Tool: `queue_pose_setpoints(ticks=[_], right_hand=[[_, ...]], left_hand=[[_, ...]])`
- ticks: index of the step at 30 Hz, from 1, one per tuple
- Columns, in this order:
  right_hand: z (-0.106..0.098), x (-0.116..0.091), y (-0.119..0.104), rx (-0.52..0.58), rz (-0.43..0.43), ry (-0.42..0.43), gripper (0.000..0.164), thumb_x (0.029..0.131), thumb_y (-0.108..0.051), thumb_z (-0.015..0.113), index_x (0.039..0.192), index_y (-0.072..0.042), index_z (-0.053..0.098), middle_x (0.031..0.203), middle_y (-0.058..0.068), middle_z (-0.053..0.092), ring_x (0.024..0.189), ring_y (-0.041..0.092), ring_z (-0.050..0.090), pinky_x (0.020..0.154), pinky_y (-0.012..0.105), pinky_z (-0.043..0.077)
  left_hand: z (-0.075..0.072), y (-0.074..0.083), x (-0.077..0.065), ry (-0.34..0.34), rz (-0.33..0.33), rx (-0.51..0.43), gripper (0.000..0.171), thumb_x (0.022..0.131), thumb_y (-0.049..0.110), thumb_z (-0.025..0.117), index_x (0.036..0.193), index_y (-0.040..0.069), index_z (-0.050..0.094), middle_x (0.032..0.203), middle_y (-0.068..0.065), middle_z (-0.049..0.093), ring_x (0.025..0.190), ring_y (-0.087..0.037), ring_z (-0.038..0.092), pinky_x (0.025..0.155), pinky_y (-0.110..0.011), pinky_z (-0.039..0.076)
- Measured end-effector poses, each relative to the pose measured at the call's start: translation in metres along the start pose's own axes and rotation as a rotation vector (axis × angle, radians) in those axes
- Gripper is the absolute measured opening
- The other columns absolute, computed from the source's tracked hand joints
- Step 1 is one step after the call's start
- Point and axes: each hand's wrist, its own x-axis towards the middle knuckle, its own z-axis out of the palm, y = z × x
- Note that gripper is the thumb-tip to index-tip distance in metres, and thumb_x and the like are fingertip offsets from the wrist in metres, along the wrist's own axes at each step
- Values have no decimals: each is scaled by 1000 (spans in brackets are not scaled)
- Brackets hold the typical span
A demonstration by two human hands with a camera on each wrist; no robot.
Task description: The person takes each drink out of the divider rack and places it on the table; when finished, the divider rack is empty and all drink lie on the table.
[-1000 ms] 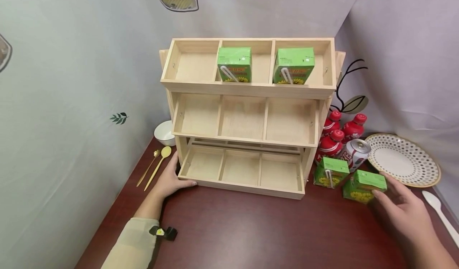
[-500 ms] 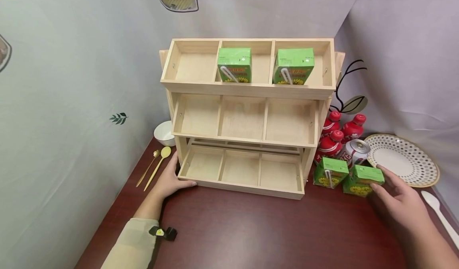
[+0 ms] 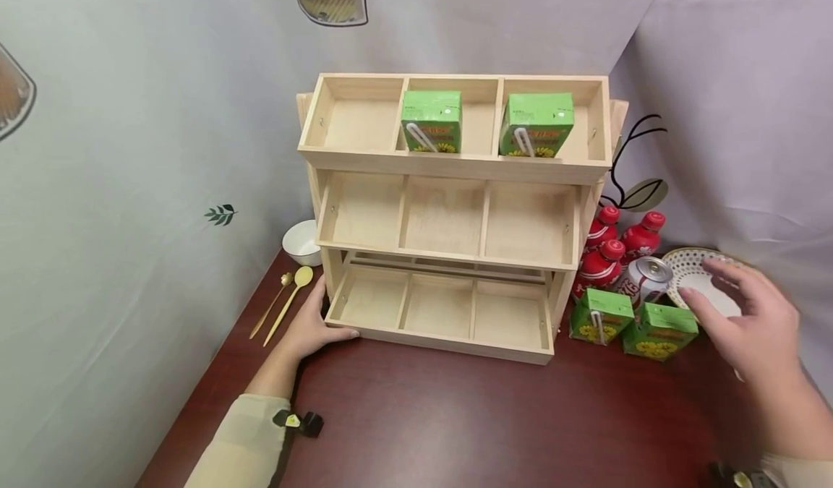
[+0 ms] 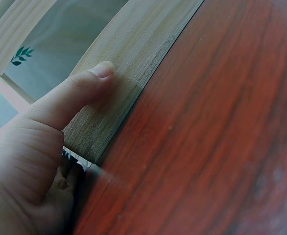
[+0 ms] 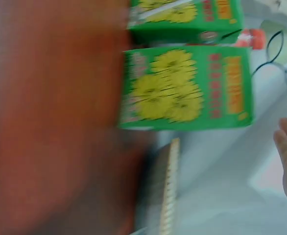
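Note:
A three-tier wooden rack (image 3: 442,345) stands on the table. My left hand (image 3: 312,332) grips its lower left corner; in the left wrist view the thumb (image 4: 80,93) lies on the front board (image 4: 151,44), with the other fingers round the side, partly hidden. My right hand (image 3: 758,322) is held apart from things, fingers spread and bent, holding nothing. Just left of it, a green drink carton (image 3: 659,332) stands beside another green carton (image 3: 600,318). Two more cartons, one in the middle (image 3: 432,123) and one in the right compartment (image 3: 536,126), stand in the top tier.
Behind the table cartons stand a silver drink can (image 3: 644,278) and several red bottles (image 3: 599,265). A dotted plate (image 3: 683,264) is partly hidden by my right hand. On the left lie two gold utensils (image 3: 286,307), near a white bowl (image 3: 301,242).
The right hand has pushed its carton back and left, beside the other one, then let go and moved up and right. The left hand stays at the rack.

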Motion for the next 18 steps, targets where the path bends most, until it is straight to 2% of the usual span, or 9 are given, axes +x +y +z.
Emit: queue_pose_setpoints(ticks=[3, 9, 15, 18], right_hand=[[3, 23, -19, -46, -145, 77, 43, 70, -5, 82, 110, 4, 70, 115, 8, 68, 104, -5, 59, 91, 11, 40], [9, 65, -61, -83, -295, 118, 47, 77, -33, 79, 106, 4, 72, 111, 14, 69, 112, 4, 57, 97, 17, 37], [20, 100, -96, -24, -384, 100, 50, 77, -36, 79, 106, 4, 72, 110, 18, 69, 111, 12, 60, 97, 20, 39], [29, 115, -112, 23, -419, 80, 51, 76, -35, 80, 107, 4, 71, 109, 18, 69, 109, 12, 60, 95, 20, 41]], left_hand=[[0, 0, 0, 2, 1, 1, 127, 54, 15, 97, 155, 14, 19, 151, -12, 34, 135, -27, 33, 106, -53, 24], [0, 0, 0, -1, 3, -1, 128, 54, 15, 97, 155, 14, 18, 152, -12, 32, 136, -27, 31, 107, -54, 23], [1, -1, 0, -3, 12, 4, 129, 54, 16, 97, 155, 15, 17, 154, -11, 30, 137, -25, 31, 106, -54, 24], [0, -2, 0, 1, 14, 2, 128, 54, 16, 97, 155, 15, 18, 154, -11, 30, 137, -23, 31, 106, -53, 23]])
